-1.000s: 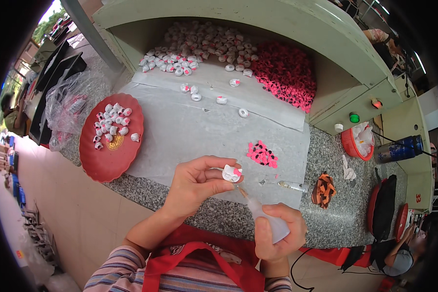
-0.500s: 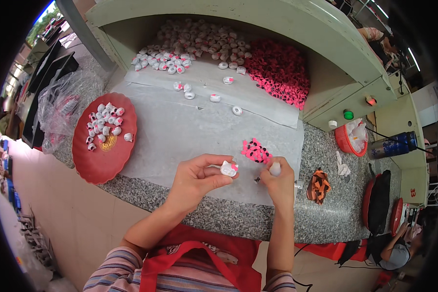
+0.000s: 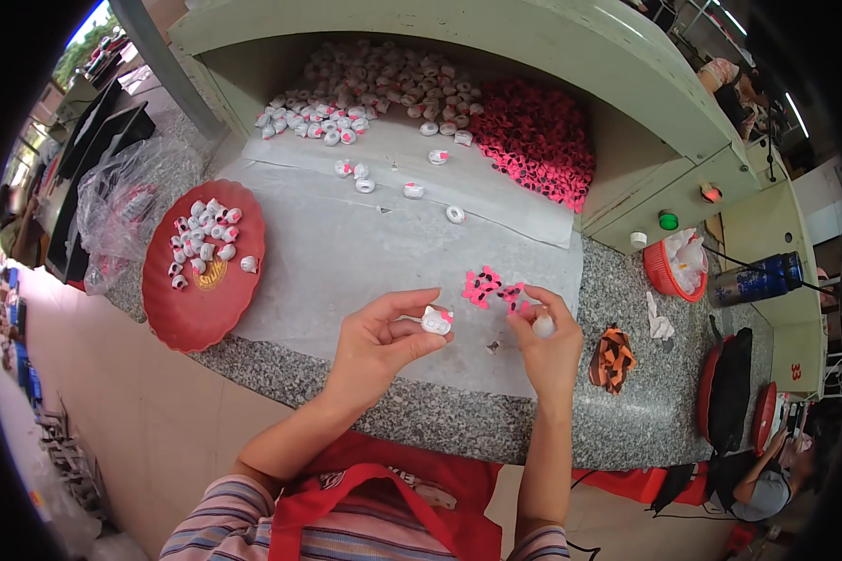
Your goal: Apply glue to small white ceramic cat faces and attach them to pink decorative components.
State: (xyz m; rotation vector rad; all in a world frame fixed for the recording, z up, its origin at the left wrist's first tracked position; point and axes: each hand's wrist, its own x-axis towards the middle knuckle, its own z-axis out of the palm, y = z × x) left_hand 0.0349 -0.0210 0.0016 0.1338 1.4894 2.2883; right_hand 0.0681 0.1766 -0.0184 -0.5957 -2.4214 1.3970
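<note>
My left hand (image 3: 372, 344) pinches a small white cat-head figure (image 3: 437, 320) with a pink bow spot, held above the papered bench. To its right, my right hand (image 3: 554, 355) keeps a white rounded object (image 3: 544, 325), perhaps a small bottle, tucked in its fingers. The thumb and forefinger of that hand reach the edge of a little heap of pink pieces with black dots (image 3: 482, 286); whether they pinch one is too small to tell. Beside the left arm, a red scalloped plate (image 3: 182, 323) carries several more white cat heads (image 3: 201, 234).
Under the green shelf (image 3: 496, 23) lie a large pile of white heads (image 3: 374, 79) and a pink heap (image 3: 538, 140). Loose heads dot the paper. At right are a red basket (image 3: 661, 271), a blue bottle (image 3: 756, 280) and an orange-black crumpled item (image 3: 612, 360). Clear plastic (image 3: 126, 201) lies left.
My right hand has shifted slightly right and its thumb and forefinger have stretched out to the small pink heap, which is a little more spread. My left hand stays nearly still with the cat head.
</note>
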